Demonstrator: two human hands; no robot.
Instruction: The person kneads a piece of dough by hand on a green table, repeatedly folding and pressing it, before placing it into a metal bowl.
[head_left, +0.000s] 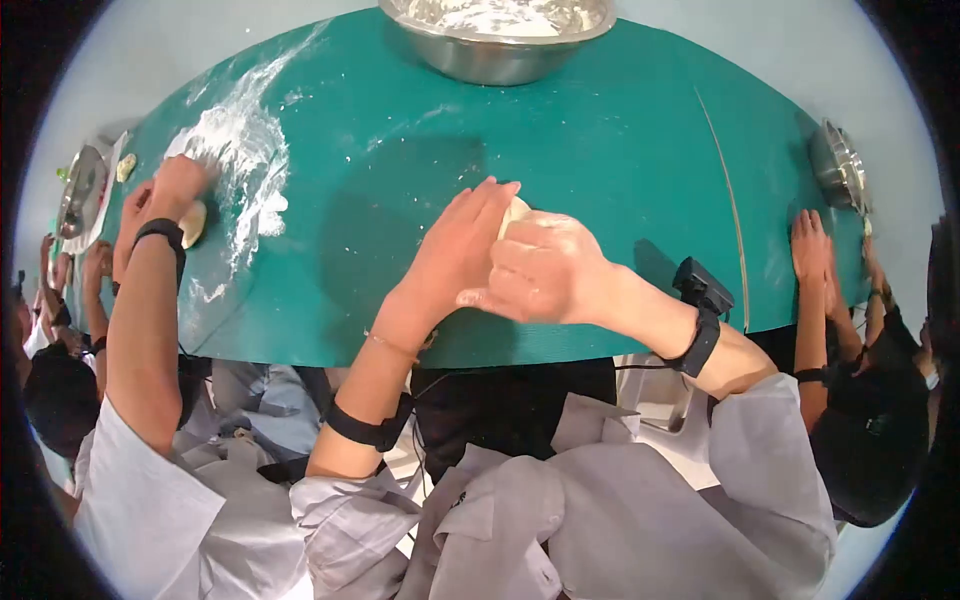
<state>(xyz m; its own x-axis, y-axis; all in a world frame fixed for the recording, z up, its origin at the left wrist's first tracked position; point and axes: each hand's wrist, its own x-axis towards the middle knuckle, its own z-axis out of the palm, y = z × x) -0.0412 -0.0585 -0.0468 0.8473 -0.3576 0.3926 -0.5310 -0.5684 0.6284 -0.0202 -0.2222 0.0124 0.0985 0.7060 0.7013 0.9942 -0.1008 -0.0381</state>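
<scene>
Between my two hands sits a piece of pale dough (513, 214) on the green table, mostly covered by my fingers. My left hand (455, 250) lies along the dough's left side, its fingers stretched out and held together. Curled over the dough from the right is my right hand (550, 268), its fingers bent in and its thumb pointing left toward my left wrist. The knuckles of the right hand look shiny. My right palm and the underside of the dough are hidden.
A large metal bowl (500, 58) with floury residue stands at the table's far edge. White flour (240, 150) is spread at left, where another person's hands (175, 190) work on dough (193, 224). A black device (703, 287) lies near my right forearm. Further right are another metal bowl (838, 168) and a co-worker's hands (811, 245).
</scene>
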